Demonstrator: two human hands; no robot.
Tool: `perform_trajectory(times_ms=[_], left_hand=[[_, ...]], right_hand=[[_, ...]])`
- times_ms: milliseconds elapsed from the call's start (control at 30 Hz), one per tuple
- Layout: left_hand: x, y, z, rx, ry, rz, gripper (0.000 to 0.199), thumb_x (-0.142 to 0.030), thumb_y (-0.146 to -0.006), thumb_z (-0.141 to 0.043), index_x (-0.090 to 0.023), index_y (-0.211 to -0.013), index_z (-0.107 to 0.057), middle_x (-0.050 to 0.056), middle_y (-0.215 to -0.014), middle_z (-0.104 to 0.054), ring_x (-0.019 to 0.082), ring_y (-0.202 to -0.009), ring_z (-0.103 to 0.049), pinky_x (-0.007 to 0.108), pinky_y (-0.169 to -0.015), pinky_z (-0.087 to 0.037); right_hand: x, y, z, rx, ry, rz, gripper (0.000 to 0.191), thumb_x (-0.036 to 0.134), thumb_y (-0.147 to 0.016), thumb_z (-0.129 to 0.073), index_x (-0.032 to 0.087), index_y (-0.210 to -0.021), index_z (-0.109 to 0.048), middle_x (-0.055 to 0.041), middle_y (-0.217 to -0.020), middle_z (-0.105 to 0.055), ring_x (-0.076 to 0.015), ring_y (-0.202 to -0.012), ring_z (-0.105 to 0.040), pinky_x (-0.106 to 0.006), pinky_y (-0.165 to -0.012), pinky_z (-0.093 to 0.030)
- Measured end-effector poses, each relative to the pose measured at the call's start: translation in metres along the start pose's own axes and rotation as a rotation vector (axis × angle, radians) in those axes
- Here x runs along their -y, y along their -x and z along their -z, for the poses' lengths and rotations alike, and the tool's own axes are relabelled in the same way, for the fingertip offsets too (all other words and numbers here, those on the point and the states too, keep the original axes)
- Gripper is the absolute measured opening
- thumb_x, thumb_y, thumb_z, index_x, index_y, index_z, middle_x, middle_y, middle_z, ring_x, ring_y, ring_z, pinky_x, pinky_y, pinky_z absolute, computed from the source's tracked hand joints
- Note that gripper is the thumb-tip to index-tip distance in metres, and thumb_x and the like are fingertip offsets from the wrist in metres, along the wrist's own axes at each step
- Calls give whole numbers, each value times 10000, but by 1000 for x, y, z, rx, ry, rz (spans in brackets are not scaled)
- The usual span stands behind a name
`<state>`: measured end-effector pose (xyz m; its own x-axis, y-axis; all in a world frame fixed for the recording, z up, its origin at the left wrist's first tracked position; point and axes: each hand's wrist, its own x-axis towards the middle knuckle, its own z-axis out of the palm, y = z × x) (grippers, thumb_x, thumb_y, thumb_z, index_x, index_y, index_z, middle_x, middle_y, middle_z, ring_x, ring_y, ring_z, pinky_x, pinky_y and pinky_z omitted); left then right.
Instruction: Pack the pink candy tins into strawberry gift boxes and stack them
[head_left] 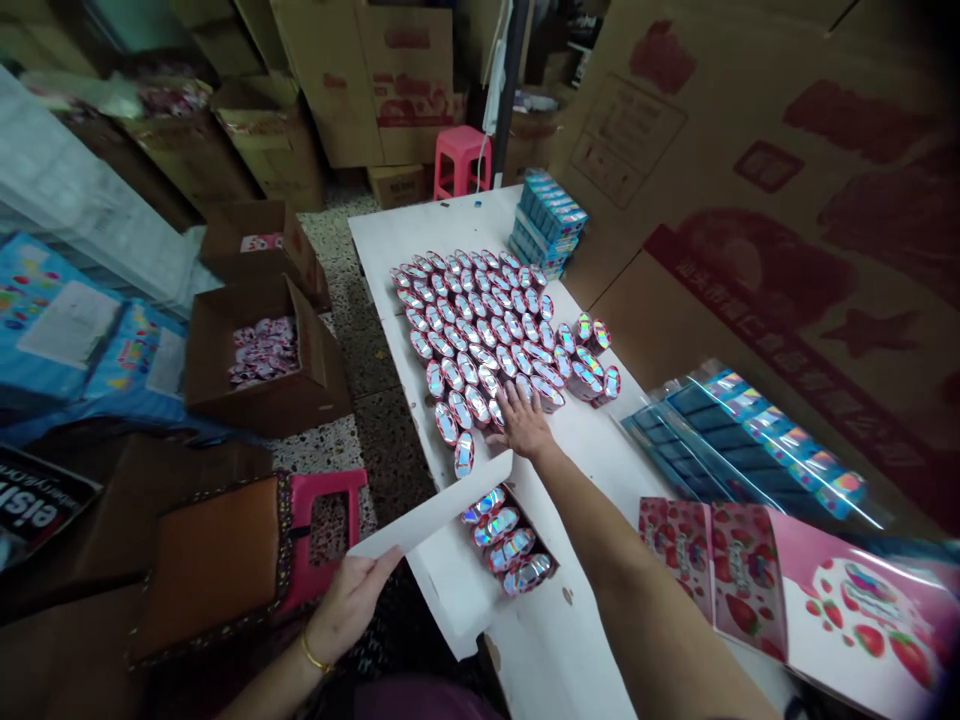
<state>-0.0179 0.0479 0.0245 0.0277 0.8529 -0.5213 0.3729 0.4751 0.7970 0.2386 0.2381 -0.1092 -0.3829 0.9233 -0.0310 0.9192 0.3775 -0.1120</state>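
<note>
Many small oval tubs with pink and silver foil tops point(469, 335) stand in tight rows on a white table point(390, 250). My right hand point(523, 420) rests with spread fingers on the near tubs and holds none of them. My left hand point(349, 610) grips the end of a long white card strip point(435, 505), which slants up over the table's near edge. Under the strip, a white cardboard tray point(457, 580) holds several tubs point(506, 545) lying in a row. Part of the tray is hidden by the strip.
Blue boxes point(547, 222) stack at the table's far right. Plastic-wrapped blue packs point(750, 450) and strawberry-printed pink sheets point(787, 600) lie to the right. A brown carton of pink packs point(262, 350) sits on the floor at left, beside a pink stool point(322, 530).
</note>
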Motion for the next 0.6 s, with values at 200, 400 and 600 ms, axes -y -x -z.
perform_trajectory(times_ms=[200, 400, 600], left_hand=[[2, -3, 4, -9, 0, -29, 444, -506, -767, -448, -133, -786, -687, 73, -878, -695, 249, -921, -600, 344, -894, -442], [11, -18, 10, -26, -18, -7, 490, -543, -735, -481, -105, -810, -688, 97, -902, -692, 269, -927, -596, 359, -908, -425], [6, -24, 0, 99, 87, -22, 519, -501, -778, -455, -89, -1049, -613, 95, -1026, -657, 248, -978, -575, 350, -875, -440]], right_hand=[[-12, 67, -2, -9, 64, 107, 599, 458, -861, -321, 176, -1377, -208, -83, -1445, -184, -247, -1325, -106, -488, -1058, -78], [-5, 113, -2, 31, -38, -79, 783, 546, -789, -415, 107, -1383, -153, -133, -1408, -259, -299, -1250, -255, -464, -991, -277], [-4, 123, -2, -59, -192, -362, 715, 510, -780, -453, 118, -1346, -260, -167, -1219, -432, -287, -1031, -451, -431, -848, -417]])
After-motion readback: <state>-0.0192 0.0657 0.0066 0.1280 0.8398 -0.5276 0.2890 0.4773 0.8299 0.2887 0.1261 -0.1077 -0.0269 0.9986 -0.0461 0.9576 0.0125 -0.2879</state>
